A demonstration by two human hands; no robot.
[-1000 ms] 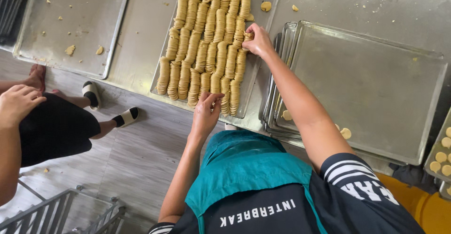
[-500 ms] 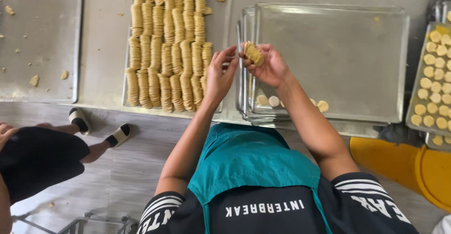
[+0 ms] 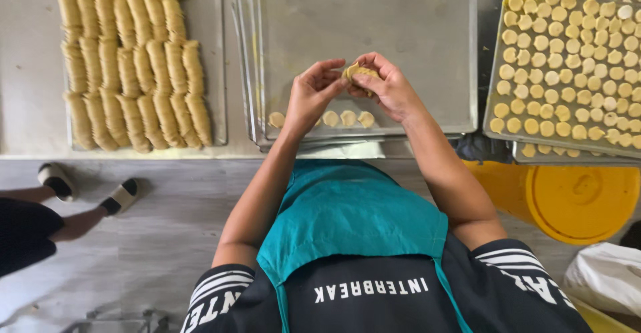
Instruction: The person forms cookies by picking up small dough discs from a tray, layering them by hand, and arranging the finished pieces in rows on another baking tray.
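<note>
My left hand (image 3: 310, 94) and my right hand (image 3: 389, 87) meet over the near edge of a metal baking tray (image 3: 414, 32). Between their fingertips they hold a short stack of pale dough discs (image 3: 358, 73). A few dough discs (image 3: 347, 118) lie in a row on the tray's near edge, just below my hands. To the left, a second tray (image 3: 217, 72) carries several long rolls of stacked dough discs (image 3: 137, 72). I wear a teal apron over a black striped shirt.
A tray at the right (image 3: 497, 116) is filled with rows of separate dough discs. A yellow bucket (image 3: 574, 199) stands on the floor under it. Another person's sandalled feet (image 3: 87, 189) are at the left on the grey floor. A white sack (image 3: 604, 276) lies at lower right.
My right hand took a stack of discs from the left tray and both hands carried it rightward over the middle tray; the view shifted right too.
</note>
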